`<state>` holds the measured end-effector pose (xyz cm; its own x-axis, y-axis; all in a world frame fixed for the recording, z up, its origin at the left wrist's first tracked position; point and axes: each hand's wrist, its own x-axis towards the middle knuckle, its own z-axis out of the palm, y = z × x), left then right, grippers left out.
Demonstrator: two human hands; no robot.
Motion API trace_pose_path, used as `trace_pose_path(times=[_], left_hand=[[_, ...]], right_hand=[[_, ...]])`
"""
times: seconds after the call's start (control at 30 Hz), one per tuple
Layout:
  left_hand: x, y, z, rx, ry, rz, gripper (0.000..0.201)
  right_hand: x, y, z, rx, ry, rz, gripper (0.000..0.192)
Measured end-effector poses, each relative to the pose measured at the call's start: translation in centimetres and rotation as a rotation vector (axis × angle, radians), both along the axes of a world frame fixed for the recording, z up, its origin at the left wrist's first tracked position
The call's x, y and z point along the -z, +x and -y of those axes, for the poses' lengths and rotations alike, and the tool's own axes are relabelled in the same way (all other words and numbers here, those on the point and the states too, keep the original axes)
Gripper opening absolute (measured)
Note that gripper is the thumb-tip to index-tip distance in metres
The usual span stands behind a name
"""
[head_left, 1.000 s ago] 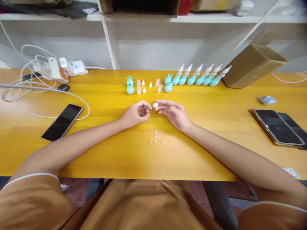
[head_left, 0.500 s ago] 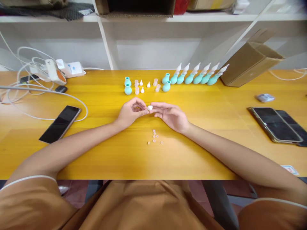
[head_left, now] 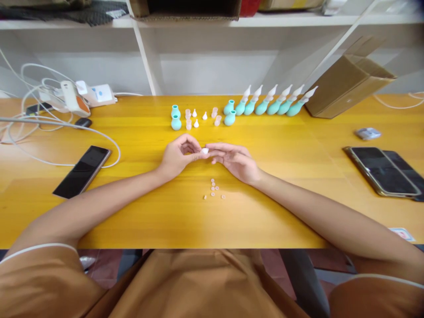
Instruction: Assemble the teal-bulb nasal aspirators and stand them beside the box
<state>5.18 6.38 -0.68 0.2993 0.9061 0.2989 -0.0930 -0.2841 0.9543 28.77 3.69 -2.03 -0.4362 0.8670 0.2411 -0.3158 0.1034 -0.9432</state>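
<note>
My left hand (head_left: 178, 155) and my right hand (head_left: 233, 160) meet at the middle of the yellow table (head_left: 159, 216). Between their fingertips sits a small white tip piece (head_left: 205, 150), pinched by both. Several tiny pink discs (head_left: 213, 188) lie on the table just below my hands. Behind my hands stand loose teal bulbs (head_left: 176, 117), small white and pink parts (head_left: 198, 118), and two more teal bulbs (head_left: 229, 113). To their right, a row of several assembled teal bulbs with white tips (head_left: 274, 103) leans in a line.
A black phone (head_left: 82, 170) lies at the left among white cables (head_left: 43, 123) and a power strip (head_left: 96, 93). Two phones (head_left: 384, 171) and a small wrapped item (head_left: 367, 133) lie at the right. A cardboard box (head_left: 347, 84) leans at the back right under a white shelf (head_left: 212, 26).
The white piece, first held at my right fingertips, has shifted left and now sits between both hands' fingertips. My left fingers have opened toward it.
</note>
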Motion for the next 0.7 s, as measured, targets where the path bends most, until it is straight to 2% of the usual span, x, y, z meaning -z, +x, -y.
trace_pose_path(times=[0.27, 0.7], left_hand=[[-0.13, -0.11, 0.14, 0.025, 0.071, -0.014, 0.053], [-0.14, -0.20, 0.25, 0.075, 0.053, -0.041, 0.056]], right_hand=[[-0.43, -0.18, 0.28, -0.003, 0.008, 0.002, 0.047], [-0.19, -0.01, 0.29, -0.010, 0.043, 0.021, 0.045]])
